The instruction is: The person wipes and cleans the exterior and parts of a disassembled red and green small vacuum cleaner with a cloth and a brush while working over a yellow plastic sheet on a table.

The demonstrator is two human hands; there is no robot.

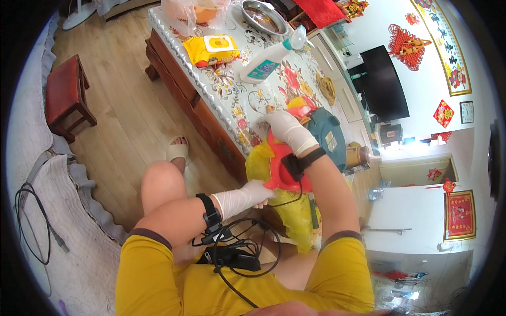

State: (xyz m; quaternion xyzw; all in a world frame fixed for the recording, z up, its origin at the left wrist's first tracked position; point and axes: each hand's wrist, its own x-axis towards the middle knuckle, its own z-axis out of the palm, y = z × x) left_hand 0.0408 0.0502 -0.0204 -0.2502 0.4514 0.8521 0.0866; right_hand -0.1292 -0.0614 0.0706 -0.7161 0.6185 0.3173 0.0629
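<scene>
My left hand [253,194], in a white glove, grips the near rim of a red plastic bin [280,173]. A yellow plastic bag [294,215] lines the bin and hangs down its outside. The bin is held at the table's edge. My right hand [285,127], gloved too, reaches over the bin to the tabletop; its fingers are mostly hidden. A small brownish thing [270,108] shows beside those fingers. Just past the right hand lie a red and yellow packet [299,106] and a blue-grey round plastic thing [327,134].
The table's floral cover [225,94] carries a yellow wipes pack [211,50], a white spray bottle [265,61], a metal basin [264,19] and a folded brown cloth [326,89]. A wooden stool [69,94] stands left. Black cables [247,249] loop across my lap.
</scene>
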